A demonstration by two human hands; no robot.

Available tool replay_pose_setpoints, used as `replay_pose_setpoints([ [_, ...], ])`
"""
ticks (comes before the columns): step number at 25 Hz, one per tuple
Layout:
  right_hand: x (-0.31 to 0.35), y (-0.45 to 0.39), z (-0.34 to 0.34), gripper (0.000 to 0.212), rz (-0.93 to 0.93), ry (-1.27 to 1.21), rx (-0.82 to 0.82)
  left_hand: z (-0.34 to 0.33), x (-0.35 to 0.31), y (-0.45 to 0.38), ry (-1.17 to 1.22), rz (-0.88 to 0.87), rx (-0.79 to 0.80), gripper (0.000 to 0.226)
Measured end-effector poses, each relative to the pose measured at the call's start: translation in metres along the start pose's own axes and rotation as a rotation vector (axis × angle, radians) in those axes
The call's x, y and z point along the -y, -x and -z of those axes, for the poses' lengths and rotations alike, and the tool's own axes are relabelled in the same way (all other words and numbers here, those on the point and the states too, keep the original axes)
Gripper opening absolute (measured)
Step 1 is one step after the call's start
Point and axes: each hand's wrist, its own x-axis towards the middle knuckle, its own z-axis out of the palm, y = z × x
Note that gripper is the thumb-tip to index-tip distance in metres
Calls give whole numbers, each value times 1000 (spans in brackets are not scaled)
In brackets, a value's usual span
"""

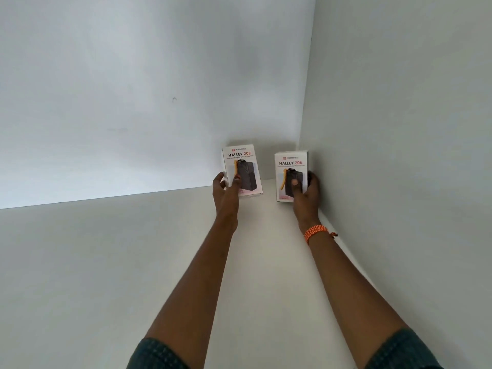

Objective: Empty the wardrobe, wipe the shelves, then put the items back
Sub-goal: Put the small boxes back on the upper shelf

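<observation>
Two white product boxes labelled "HALLEY 20K" stand upright at the back right of a white wardrobe shelf [133, 262]. My left hand [226, 191] grips the left box [243, 166] at its lower left, thumb on the front face. My right hand [306, 193] grips the right box [291, 166] at its lower right, thumb on the front and fingers round its right side. The right box stands close to the right side wall. An orange braided band [315, 232] circles my right wrist.
The wardrobe's pale back wall [133, 102] rises behind the boxes, and its right side wall [399, 155] meets it in a corner just behind the right box. The shelf stretches wide to the left of my arms.
</observation>
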Motion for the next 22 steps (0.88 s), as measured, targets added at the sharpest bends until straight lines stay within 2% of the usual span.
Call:
replay_pose_setpoints([
  [6,-13,-37,-9,30,5,137,72,-25,36,-39,-119,-126,31,43],
  [11,-17,-40,-17,26,103,459,-110,-28,47,-47,-408,-283,26,43],
  [14,-15,-32,-24,35,146,743,-173,-34,47,-51,-563,-329,22,42],
  [17,-15,-22,-32,45,210,979,-84,-35,50,-57,-706,-312,-40,41],
  [22,-19,-26,-28,47,180,967,2,-37,49,-60,-807,-314,-103,39],
])
